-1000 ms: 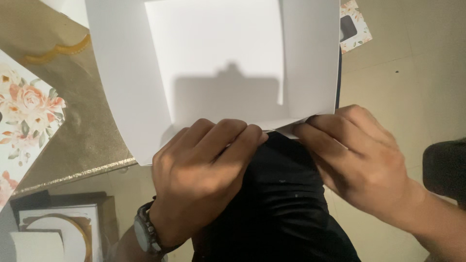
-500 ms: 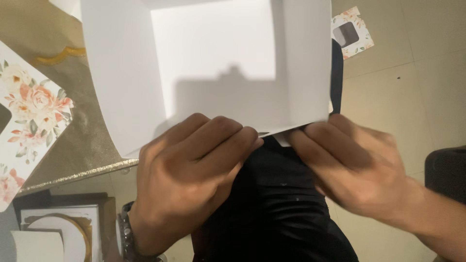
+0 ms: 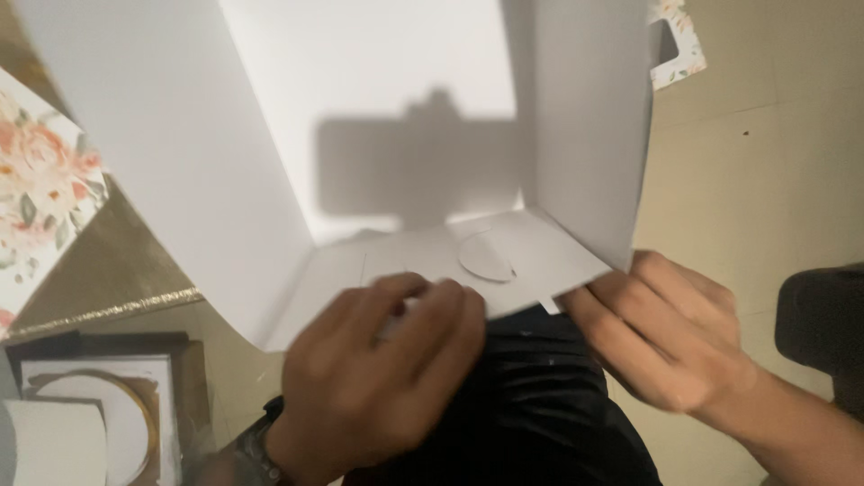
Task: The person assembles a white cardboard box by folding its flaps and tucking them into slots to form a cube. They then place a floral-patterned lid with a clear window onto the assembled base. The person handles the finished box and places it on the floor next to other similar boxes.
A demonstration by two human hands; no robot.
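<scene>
A large white cardboard sheet (image 3: 171, 153), folded into box walls, fills the upper middle of the head view. Its near flap (image 3: 432, 256) carries a half-round tab cut. My left hand (image 3: 378, 378) lies on that flap's near edge with the fingers curled over it. My right hand (image 3: 661, 337) pinches the flap's right corner under the right wall (image 3: 589, 126). Both hands rest over black cloth (image 3: 531, 405) on my lap.
A floral printed card (image 3: 40, 198) and a gold sheet (image 3: 99, 270) lie at the left. A brown-framed board with a white round shape (image 3: 99, 414) sits at the lower left. Another small floral card (image 3: 675, 45) is at the top right on the beige floor (image 3: 756, 189). A dark object (image 3: 823, 324) is at the right edge.
The white box has come up and closer, its walls now standing and the near flap exposed. My left hand slid down and left; my right hand stayed at the flap's right corner.
</scene>
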